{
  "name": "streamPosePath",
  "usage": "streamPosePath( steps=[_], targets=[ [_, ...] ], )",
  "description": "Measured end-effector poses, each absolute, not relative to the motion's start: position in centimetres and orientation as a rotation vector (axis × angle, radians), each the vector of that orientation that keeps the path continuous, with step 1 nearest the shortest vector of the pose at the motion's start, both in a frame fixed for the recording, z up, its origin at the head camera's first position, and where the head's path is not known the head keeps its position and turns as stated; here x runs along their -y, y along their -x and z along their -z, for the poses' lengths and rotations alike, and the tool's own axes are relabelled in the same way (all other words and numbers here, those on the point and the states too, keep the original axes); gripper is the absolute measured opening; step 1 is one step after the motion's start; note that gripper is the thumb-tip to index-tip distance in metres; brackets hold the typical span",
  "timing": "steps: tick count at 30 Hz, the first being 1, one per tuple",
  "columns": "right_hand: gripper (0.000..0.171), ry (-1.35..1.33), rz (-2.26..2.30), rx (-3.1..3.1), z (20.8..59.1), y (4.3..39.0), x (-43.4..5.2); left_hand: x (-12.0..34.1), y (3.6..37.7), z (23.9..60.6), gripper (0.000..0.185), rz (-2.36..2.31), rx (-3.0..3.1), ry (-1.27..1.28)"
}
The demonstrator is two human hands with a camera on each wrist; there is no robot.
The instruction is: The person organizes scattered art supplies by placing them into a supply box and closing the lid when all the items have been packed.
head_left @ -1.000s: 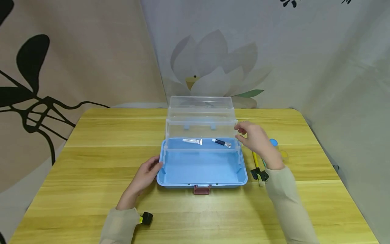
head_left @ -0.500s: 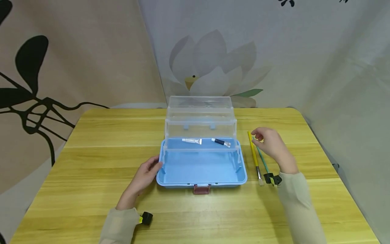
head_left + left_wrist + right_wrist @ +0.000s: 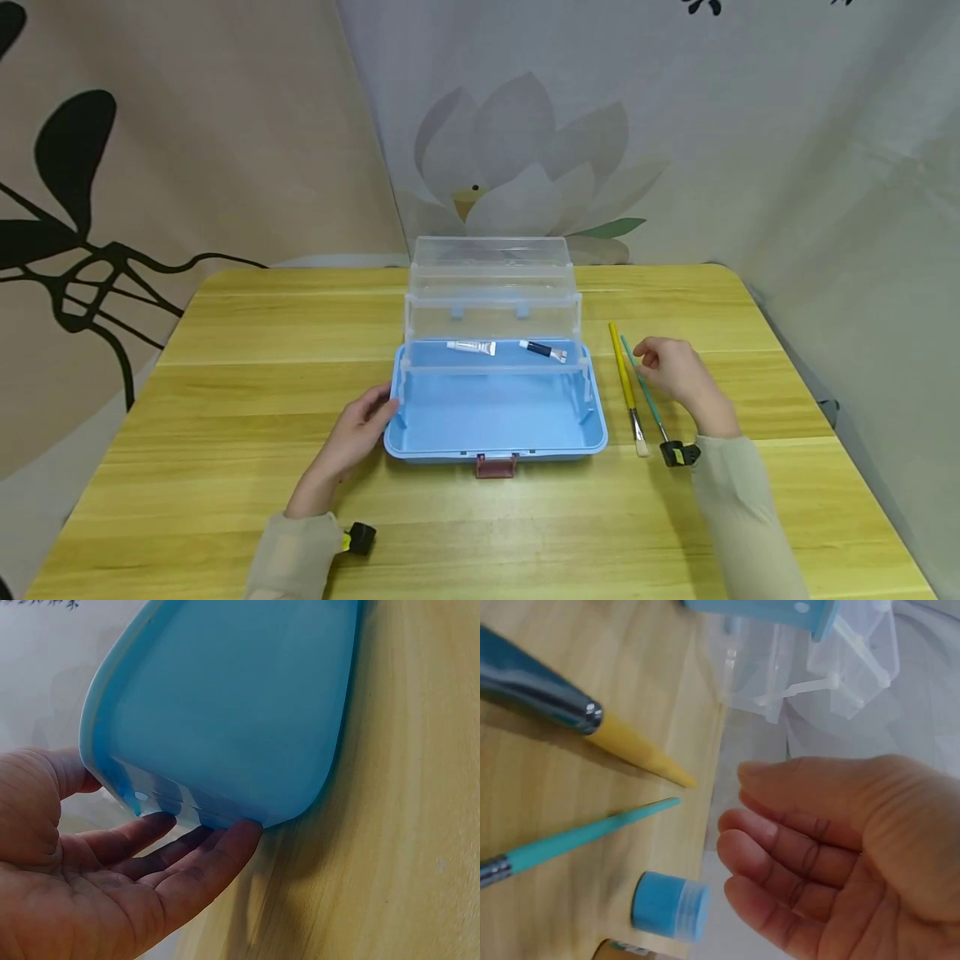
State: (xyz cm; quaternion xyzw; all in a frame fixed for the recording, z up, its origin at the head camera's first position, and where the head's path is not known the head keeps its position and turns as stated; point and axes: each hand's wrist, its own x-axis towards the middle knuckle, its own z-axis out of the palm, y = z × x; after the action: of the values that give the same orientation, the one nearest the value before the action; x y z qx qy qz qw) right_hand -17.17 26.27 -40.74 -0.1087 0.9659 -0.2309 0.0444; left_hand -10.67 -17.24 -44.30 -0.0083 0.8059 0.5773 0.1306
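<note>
Your box (image 3: 495,417) has a pale blue base, a clear see-through lid and a dull red latch (image 3: 496,466). Beside it you have one yellow brush (image 3: 624,375) and one teal brush (image 3: 643,390), both with silver ferrules. The small jar (image 3: 669,906) has a light blue cap. Your desk (image 3: 225,417) is yellow wood with streaky grain. Your sleeves (image 3: 738,508) are beige. The backdrop (image 3: 517,158) shows a grey-white lotus, with black leaf shapes at the left.

No readable writing anywhere here: the two small tubes (image 3: 472,347) in the blue box (image 3: 495,417) show only a pale band and a dark band, too small to make out any lettering. At the foot of the right wrist view, a scrap of label on a yellow-lidded pot (image 3: 622,949) is blurred past reading
</note>
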Motion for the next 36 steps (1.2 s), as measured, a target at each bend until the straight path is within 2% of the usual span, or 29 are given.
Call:
streamPosePath(
  steps=[26, 31, 36],
  targets=[
    [0.010, 0.209, 0.607, -2.869, 43.2, 16.6, -27.4, 17.2, 10.5, 44.2, 0.046, -1.679, -2.340, 0.035],
    [0.014, 0.147, 0.617, -2.838, 43.3, 16.5, -27.4, 17.2, 10.5, 44.2, 0.047, -1.669, -2.340, 0.040],
    [0.026, 0.132, 0.627, -2.833, 43.5, 16.6, -27.4, 17.2, 10.6, 44.2, 0.046, -1.673, -2.342, 0.033]
  ],
)
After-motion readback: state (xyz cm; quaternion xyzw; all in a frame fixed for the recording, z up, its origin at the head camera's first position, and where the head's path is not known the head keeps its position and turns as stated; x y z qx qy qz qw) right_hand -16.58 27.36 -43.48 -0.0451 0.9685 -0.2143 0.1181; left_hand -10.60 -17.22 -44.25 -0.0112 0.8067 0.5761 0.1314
